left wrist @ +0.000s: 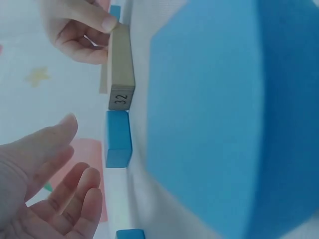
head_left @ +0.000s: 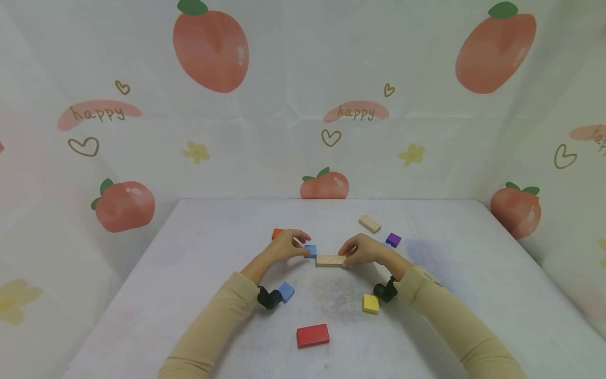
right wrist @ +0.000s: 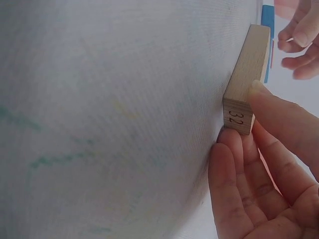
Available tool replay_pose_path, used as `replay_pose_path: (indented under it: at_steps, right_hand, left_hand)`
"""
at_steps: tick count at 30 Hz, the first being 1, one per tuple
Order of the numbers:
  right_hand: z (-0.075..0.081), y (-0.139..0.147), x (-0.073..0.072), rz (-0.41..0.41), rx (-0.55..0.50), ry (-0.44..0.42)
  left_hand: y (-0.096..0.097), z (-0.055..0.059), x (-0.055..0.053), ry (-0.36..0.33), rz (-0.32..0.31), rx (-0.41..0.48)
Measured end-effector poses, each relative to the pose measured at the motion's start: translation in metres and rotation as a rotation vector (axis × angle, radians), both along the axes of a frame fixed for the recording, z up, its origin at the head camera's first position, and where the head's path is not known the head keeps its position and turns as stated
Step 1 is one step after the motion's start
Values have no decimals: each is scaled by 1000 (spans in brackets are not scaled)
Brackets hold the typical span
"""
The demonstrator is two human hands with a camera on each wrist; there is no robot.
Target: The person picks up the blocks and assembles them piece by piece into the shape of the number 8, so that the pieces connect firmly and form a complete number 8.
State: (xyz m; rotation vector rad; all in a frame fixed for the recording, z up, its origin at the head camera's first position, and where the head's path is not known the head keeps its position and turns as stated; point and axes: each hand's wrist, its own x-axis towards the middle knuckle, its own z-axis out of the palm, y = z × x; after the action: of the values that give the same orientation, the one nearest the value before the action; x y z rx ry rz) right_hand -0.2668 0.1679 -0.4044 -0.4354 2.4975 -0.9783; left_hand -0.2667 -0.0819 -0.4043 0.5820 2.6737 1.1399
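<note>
A natural wooden block (head_left: 330, 261) lies lengthwise in the middle of the table, and the end face shows the number 32 in both wrist views. My right hand (head_left: 363, 249) pinches its right end between thumb and fingers (right wrist: 259, 174). Close to the wooden block's left end sits a small blue block (head_left: 310, 251). My left hand (head_left: 286, 246) hovers beside that blue block, fingers loosely spread; in the left wrist view a gap separates the hand (left wrist: 60, 184) from the blue block (left wrist: 118, 142).
A red block (head_left: 313, 336) lies near the front, with a yellow block (head_left: 371, 303) to its right. Another blue block (head_left: 286, 291) sits by the left wrist. Farther back are an orange-red block (head_left: 277, 233), a second wooden block (head_left: 370, 224) and a purple block (head_left: 393, 240).
</note>
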Motion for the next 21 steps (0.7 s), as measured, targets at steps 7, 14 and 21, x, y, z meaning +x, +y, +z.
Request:
replay_pose_path:
  at_steps: [7,14,21]
  right_hand:
    - [-1,1,-2,-4,-3,-7]
    - [0,1,-1,-6,-5,-15]
    - [2,0,0,-5,-3,-11]
  left_hand:
    - [-9,5,4,16,-65,35]
    - [-29,8,11,42,-127,8]
    - [-49,7,20,-67,-187,-11]
